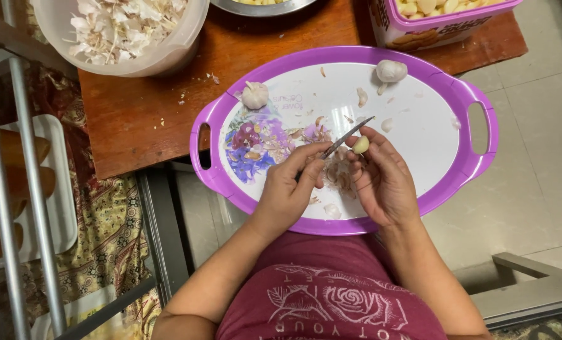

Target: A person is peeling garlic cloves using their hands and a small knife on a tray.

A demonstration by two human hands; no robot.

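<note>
Near the centre of the frame the left hand [288,189] is closed around the handle of a small paring knife [347,137], whose blade slants up and to the right, while the right hand [382,182] pinches a pale garlic clove [361,145] between thumb and fingertips, just beside the blade's edge. Both hands hover over a white oval tray [476,167] with a purple rim and a flower print, strewn with papery skin scraps [341,176]; two whole garlic bulbs lie on it, one toward the upper left [254,95] and one toward the upper right [391,70]. To peel well here, the blade should probably just nick the clove's root end and lift the skin, with the thumb kept behind the edge and the cut shallow so little flesh is lost. The knife handle is buried in the left fist, so its shape cannot be made out. At the top of the frame a translucent tub of garlic skins [123,31], a metal bowl [262,6] and a purple-rimmed box of peeled cloves [432,16] are all cut off by the edge, on a reddish wooden table [142,119].
</note>
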